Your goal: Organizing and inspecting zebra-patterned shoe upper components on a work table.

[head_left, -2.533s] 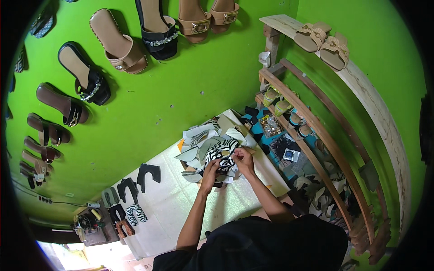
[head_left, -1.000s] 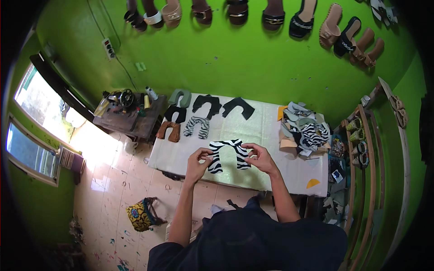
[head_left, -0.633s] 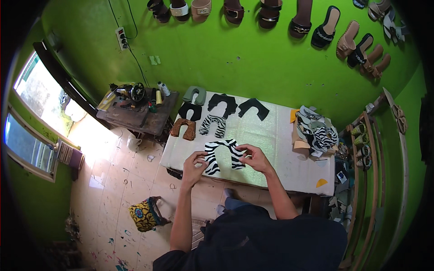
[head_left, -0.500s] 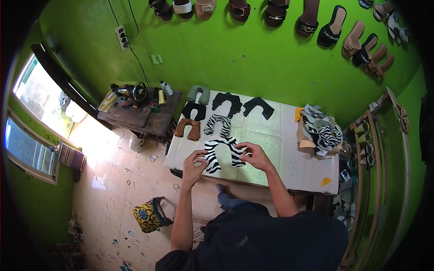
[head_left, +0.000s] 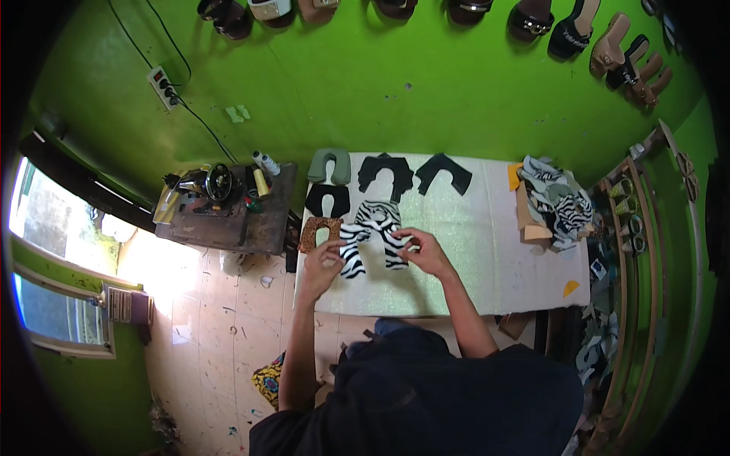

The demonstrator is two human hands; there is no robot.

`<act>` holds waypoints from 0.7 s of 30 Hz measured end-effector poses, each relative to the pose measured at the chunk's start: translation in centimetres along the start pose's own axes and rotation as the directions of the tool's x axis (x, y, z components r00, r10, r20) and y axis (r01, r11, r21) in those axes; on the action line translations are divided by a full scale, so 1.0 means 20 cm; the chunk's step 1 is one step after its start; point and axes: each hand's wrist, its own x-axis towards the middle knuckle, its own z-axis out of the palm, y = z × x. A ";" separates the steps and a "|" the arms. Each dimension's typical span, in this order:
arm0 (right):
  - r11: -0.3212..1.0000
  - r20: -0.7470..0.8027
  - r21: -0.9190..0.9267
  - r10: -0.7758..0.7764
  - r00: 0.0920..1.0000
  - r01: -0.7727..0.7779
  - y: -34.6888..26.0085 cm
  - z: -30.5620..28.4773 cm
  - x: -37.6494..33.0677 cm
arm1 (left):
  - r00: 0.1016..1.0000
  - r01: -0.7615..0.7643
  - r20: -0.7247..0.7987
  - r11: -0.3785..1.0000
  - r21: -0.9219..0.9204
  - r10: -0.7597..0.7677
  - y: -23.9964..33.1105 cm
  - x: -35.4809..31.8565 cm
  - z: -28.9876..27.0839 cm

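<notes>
A zebra-print, U-shaped cut piece (head_left: 352,254) is stretched between my hands, its open end toward me. My left hand (head_left: 324,267) pinches its left leg, while my right hand (head_left: 426,253) grips the right leg between thumb and fingers. Behind it on the table lies a zebra-print stack (head_left: 377,209), whose near part the held piece covers. Left of that sits a leopard-print U-shaped stack (head_left: 313,232), partly behind my left hand. Farther back are a black U-shaped stack (head_left: 327,201), a grey-green one (head_left: 330,167) and two dark cut-piece stacks, one at the middle (head_left: 385,173) and one to its right (head_left: 442,173).
The pale-covered table (head_left: 487,266) stands against a green wall. A pile of scraps (head_left: 559,201) occupies its right end. A sewing machine (head_left: 217,182) sits on a wooden table (head_left: 228,228) at left. A slatted rack (head_left: 639,304) is at right, and a patterned stool (head_left: 268,380) stands below.
My hands have carried the zebra-print piece farther from me, so it now overlaps the zebra-print stack. The whole view has shifted and turned slightly.
</notes>
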 end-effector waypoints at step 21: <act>0.985 -0.367 -0.051 0.136 0.920 -0.166 0.00 0.16 0.08 | 0.933 0.047 0.360 0.997 -0.061 -0.022 -0.15 0.49 -0.17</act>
